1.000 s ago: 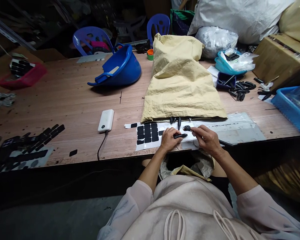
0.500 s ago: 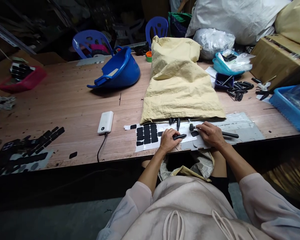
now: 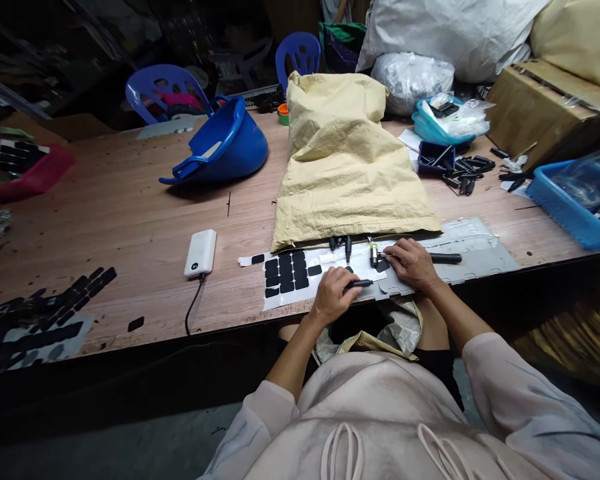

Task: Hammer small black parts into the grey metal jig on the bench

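Note:
My left hand [image 3: 333,293] is closed on a slim black cylindrical piece [image 3: 361,283], which points right over the front edge of the grey board [image 3: 473,250]. My right hand [image 3: 411,263] grips a small hammer [image 3: 446,258] near its neck. Its metal head [image 3: 373,255] is left of my fingers, and the black handle sticks out to the right. Under and beside my left hand lies a white sheet [image 3: 300,300] with rows of black rounded stickers [image 3: 286,272]. Several small black pieces [image 3: 349,248] rest just beyond, at the lower edge of a beige cloth sack [image 3: 350,167].
A white power bank [image 3: 201,253] with a cable lies left. Behind it stands a tilted blue basin [image 3: 240,143]. To the right are a dark box [image 3: 436,159], loose black pieces [image 3: 467,175], a blue basket [image 3: 570,207] and a cardboard box [image 3: 550,110]. More black stickers [image 3: 93,283] lie far left.
The hammer has turned in my right hand, so its head shows a yellowish band and metal. My left hand and the black piece sit slightly lower. The whole view has shifted a little.

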### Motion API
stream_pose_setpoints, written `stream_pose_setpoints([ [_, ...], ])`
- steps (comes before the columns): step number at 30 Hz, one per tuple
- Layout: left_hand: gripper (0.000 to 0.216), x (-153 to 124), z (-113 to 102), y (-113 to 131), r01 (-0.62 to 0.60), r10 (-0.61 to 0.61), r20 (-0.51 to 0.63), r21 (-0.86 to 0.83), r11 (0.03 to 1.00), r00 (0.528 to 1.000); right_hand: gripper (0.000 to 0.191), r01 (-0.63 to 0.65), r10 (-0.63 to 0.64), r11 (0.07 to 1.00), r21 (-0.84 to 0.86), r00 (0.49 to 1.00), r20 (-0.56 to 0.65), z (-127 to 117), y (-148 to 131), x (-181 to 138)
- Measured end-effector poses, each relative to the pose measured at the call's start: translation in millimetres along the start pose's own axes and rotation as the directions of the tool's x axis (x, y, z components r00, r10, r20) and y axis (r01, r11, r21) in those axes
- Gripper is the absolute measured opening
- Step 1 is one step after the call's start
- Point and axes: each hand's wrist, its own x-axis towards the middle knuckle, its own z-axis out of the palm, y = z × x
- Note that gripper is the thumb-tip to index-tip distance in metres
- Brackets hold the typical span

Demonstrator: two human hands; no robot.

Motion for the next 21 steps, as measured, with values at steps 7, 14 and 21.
stream_pose_setpoints([
  [7,0.022,-73.0,34.5,15.3,0.075,-0.069,0.262,-0.012,0.997,0.962,0.021,-0.025,0.025,1.000,0.005,1.000,0.006,1.4,-1.2,0.1],
  [14,0.023,-77.8,32.5,11.7,0.370,-0.477,0.445,0.308,0.876,0.758,0.020,-0.026,0.026,1.000,0.010,1.000,0.003,2.0,-1.0,-0.5],
  [21,0.013,-2.7,3.2,32.1,0.306,-0.306,-0.004,-0.001,0.952,0.952,0.020,-0.033,0.033,0.999,0.007,0.999,0.000,4.7,-0.3,-0.6],
])
